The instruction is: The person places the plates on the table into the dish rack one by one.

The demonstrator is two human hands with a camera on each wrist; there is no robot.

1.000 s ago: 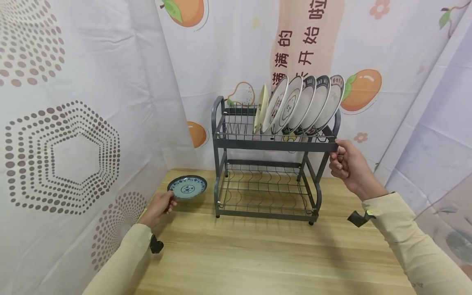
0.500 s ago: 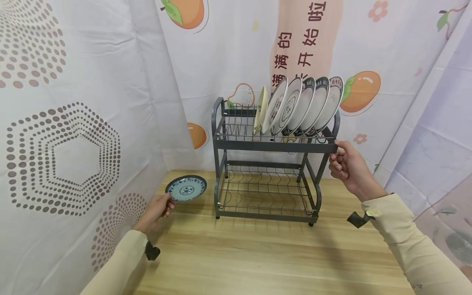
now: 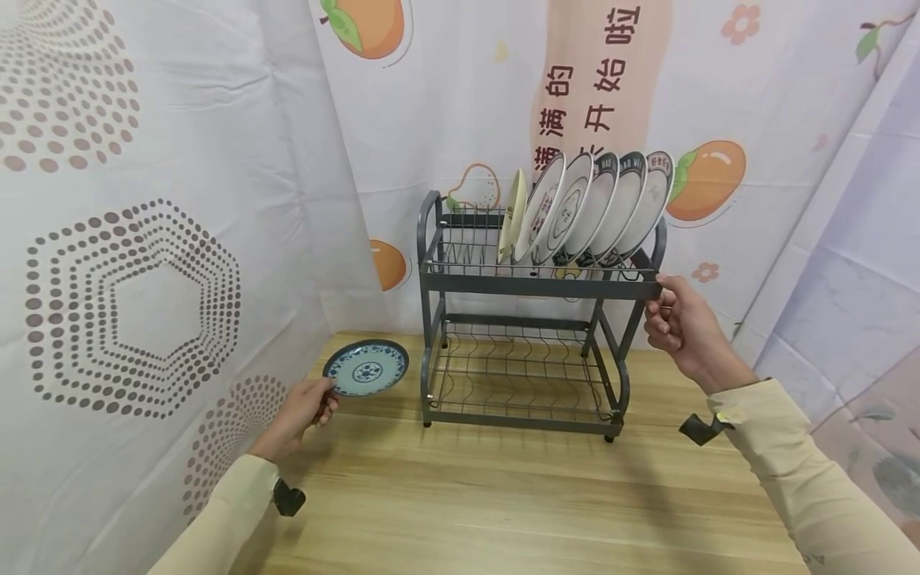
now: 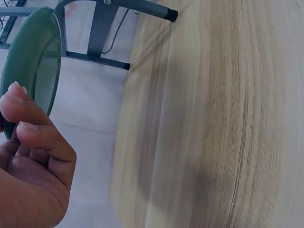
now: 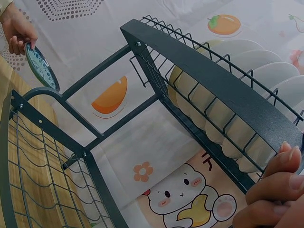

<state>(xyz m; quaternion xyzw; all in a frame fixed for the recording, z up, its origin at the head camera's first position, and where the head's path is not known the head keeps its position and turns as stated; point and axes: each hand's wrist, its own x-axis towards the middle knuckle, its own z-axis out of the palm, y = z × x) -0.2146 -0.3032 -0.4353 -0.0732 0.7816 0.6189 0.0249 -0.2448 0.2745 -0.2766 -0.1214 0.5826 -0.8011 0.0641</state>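
Observation:
In the head view, my left hand (image 3: 305, 411) pinches a small plate (image 3: 370, 371) by its near left rim. Blue floral patterning covers the plate's upper face; its green underside (image 4: 31, 61) shows in the left wrist view. The plate is held above the table, left of a dark grey two-tier dish rack (image 3: 532, 283), apart from it. At the upper tier's front right corner, my right hand (image 3: 683, 323) grips the rack's edge. Its thumb lies on the front while the other fingers curl underneath, as the right wrist view of this hand (image 5: 273, 190) shows in part.
Several white plates with dark printed rims (image 3: 600, 208) stand tilted in the upper tier's right part. A pale yellow plate (image 3: 513, 216) leans at their left, beside bare wire slots. The lower tier (image 3: 517, 371) is bare wire. Printed curtains (image 3: 446, 104) border the wooden table (image 3: 467, 495).
My left hand has shifted slightly left and toward me, and the plate's face has tipped a little more into view. The right hand stays on the rack corner.

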